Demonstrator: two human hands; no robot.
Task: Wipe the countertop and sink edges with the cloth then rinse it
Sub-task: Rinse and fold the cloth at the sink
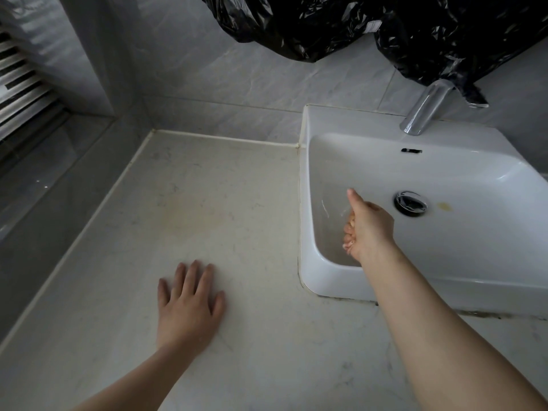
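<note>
Head view, looking down at the basin corner. Cloth: only a small orange-peach wad shows, bunched tight in the right hand, low inside the sink against its left wall. Fingers curl around it, thumb sticks straight up. No weave or edge is readable, and most of the wad is buried in the fist. A faint glassy streak beside the thumb may be water; I cannot tell.

Left hand: flat, palm down on the pale marbled bench, fingers spread, holding nothing, well apart from the sink.

Basin floor: chrome drain, with a yellowish spot just right of it. Dark grime lines the sink's front foot where it meets the bench.

Tap: its upper end is covered by crumpled black plastic bags, which are cut off at the top. The sink's right side runs out of frame. Slatted panel at far left, only partly seen.
</note>
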